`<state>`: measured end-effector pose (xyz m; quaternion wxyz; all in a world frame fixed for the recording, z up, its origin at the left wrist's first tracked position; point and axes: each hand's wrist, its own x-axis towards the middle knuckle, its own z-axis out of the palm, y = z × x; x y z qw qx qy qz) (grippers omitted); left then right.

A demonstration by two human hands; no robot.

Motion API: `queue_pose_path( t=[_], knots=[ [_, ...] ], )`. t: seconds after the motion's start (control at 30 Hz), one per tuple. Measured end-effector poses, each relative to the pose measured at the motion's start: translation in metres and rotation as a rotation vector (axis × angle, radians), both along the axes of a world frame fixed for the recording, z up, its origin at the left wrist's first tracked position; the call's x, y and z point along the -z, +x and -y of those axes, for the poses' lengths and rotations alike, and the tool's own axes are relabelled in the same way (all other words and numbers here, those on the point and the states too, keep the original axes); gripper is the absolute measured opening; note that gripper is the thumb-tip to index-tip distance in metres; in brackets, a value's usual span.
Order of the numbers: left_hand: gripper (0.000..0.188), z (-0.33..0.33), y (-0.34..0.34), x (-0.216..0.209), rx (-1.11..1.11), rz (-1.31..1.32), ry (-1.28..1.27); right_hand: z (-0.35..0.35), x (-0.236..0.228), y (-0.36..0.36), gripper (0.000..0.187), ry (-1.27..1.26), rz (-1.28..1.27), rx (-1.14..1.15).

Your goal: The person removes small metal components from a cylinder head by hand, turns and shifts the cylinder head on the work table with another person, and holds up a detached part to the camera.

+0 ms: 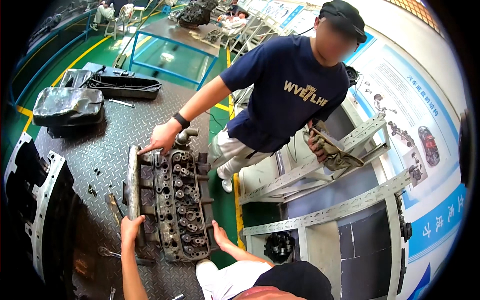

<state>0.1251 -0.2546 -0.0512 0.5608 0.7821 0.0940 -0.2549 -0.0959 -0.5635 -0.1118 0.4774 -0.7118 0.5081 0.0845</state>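
A greasy cylinder head [172, 235] with rows of valve springs lies lengthwise on the metal table in front of me. Along its left side runs a silvery tubular manifold [133, 185]. My left hand [131, 229] is closed round the near part of this tube, thumb on its right side. At the head's near right side, my right hand [220, 235] grips the edge; some of its fingers are hidden. A co-worker's hand [164, 137] reaches in from the far side, a finger touching the manifold's far end.
The co-worker [285, 95] stands at the table's far right, holding a dirty cloth [340, 157]. Oil pans [67, 107] and a black tray [125, 87] sit at the far left. A wrench [122, 103] and several small parts lie about. Metal frames [325, 210] stand right.
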Motion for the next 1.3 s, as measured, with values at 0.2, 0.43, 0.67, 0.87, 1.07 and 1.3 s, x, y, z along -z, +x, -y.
queue_pose_path(
  t=[0.2, 0.43, 0.67, 0.87, 1.07, 1.3],
  knots=[
    [0.042, -0.008, 0.003, 0.01, 0.017, -0.031, -0.011, -0.004, 0.003, 0.003, 0.088, -0.018, 0.068, 0.003],
    [0.044, -0.011, 0.002, 0.01, -0.001, -0.077, -0.05, -0.005, -0.003, 0.006, 0.09, -0.02, -0.004, 0.003],
    [0.038, -0.009, 0.001, 0.005, -0.043, -0.052, -0.087, -0.002, 0.0, 0.006, 0.09, -0.014, -0.011, 0.007],
    [0.041, -0.01, 0.001, 0.009, -0.039, -0.028, -0.057, 0.004, 0.012, 0.002, 0.09, -0.028, 0.014, -0.014],
    [0.04, -0.009, -0.001, 0.006, -0.045, -0.026, -0.064, 0.001, 0.001, 0.004, 0.091, -0.007, -0.019, -0.008],
    [0.04, -0.007, 0.004, 0.013, -0.023, -0.033, -0.075, -0.002, -0.001, 0.005, 0.094, -0.04, 0.021, 0.006]
  ],
)
